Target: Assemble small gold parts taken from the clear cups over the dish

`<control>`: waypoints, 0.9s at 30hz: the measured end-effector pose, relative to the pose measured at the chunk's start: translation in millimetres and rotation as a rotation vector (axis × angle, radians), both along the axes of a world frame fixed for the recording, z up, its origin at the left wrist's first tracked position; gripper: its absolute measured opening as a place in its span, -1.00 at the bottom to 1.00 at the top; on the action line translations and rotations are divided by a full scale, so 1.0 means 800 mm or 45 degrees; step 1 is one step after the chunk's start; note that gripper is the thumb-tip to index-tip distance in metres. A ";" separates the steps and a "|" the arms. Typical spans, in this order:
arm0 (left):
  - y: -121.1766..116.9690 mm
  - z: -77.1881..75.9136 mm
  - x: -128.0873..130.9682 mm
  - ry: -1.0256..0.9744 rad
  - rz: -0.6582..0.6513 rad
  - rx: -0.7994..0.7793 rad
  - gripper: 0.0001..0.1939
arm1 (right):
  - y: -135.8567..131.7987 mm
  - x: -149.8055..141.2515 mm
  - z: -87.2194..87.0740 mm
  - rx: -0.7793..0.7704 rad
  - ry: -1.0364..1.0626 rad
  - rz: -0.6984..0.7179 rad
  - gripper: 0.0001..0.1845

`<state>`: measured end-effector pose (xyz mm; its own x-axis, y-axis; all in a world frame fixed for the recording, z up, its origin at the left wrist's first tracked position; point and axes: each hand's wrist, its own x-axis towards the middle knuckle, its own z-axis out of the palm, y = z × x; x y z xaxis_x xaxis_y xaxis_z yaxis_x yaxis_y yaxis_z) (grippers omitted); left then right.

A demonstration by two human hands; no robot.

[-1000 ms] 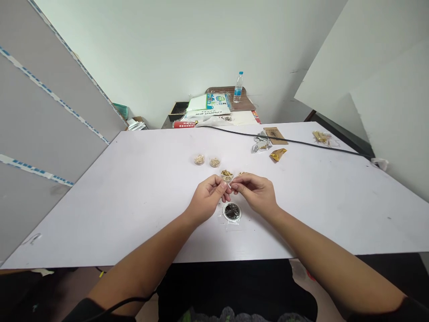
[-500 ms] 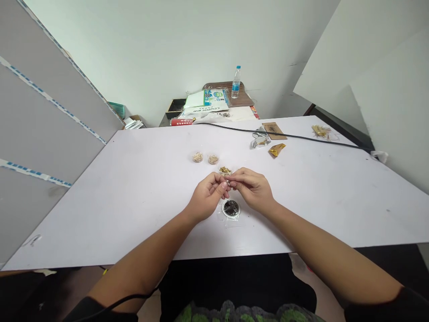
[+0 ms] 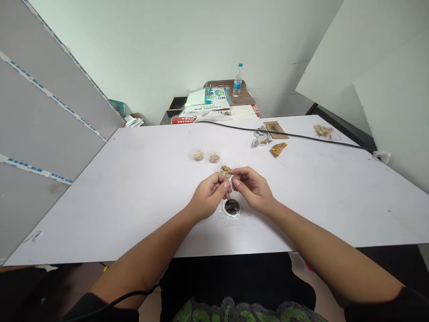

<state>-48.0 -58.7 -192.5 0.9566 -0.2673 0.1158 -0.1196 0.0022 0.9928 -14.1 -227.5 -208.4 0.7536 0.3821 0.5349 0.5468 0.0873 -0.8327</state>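
Thumb and forefinger parted, the right hand (image 3: 254, 190) faces the left hand (image 3: 209, 195), pinched closed, any contents unclear, beyond a dark disc (image 3: 231, 207) toward the front edge of the tabletop (image 3: 134, 197).

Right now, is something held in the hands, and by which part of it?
That cannot be told. The left hand has thumb and forefinger together, but anything between them is too small to identify; the right hand has them parted.
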 end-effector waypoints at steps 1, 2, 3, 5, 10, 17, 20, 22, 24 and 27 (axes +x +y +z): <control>0.000 0.000 0.000 -0.007 -0.010 0.006 -0.71 | 0.001 -0.001 0.000 0.011 0.007 0.001 -0.76; 0.000 0.001 -0.001 -0.009 -0.019 0.014 -0.69 | 0.001 -0.001 0.000 0.025 0.015 0.002 -0.75; 0.000 0.001 -0.001 -0.007 -0.025 0.021 -0.68 | 0.002 -0.002 -0.001 0.039 0.025 0.004 -0.74; 0.000 0.002 -0.001 0.007 -0.046 0.022 -0.65 | 0.004 -0.003 -0.001 0.052 0.042 0.007 -0.73; -0.001 0.002 0.001 0.069 -0.094 -0.077 -0.59 | 0.008 -0.008 -0.001 0.082 0.067 0.028 -0.73; -0.005 -0.006 0.003 0.201 -0.143 -0.305 -0.59 | 0.013 -0.012 0.005 0.104 0.086 0.022 -0.70; -0.006 -0.007 0.004 0.226 -0.150 -0.341 -0.60 | 0.013 -0.013 0.004 0.108 0.085 0.046 -0.71; -0.005 -0.006 0.004 0.231 -0.150 -0.347 -0.59 | 0.013 -0.013 0.004 0.107 0.091 0.070 -0.72; -0.005 -0.006 0.004 0.229 -0.151 -0.345 -0.59 | 0.012 -0.013 0.003 0.118 0.111 0.100 -0.73; -0.005 -0.005 0.004 0.229 -0.159 -0.354 -0.59 | 0.011 -0.012 0.002 0.153 0.159 0.153 -0.73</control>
<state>-44.8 -62.6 -196.5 0.9304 -0.3650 0.0335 0.0749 0.2788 0.9574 -24.0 -218.5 -207.0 0.7697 0.4125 0.4873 0.4196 0.2486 -0.8730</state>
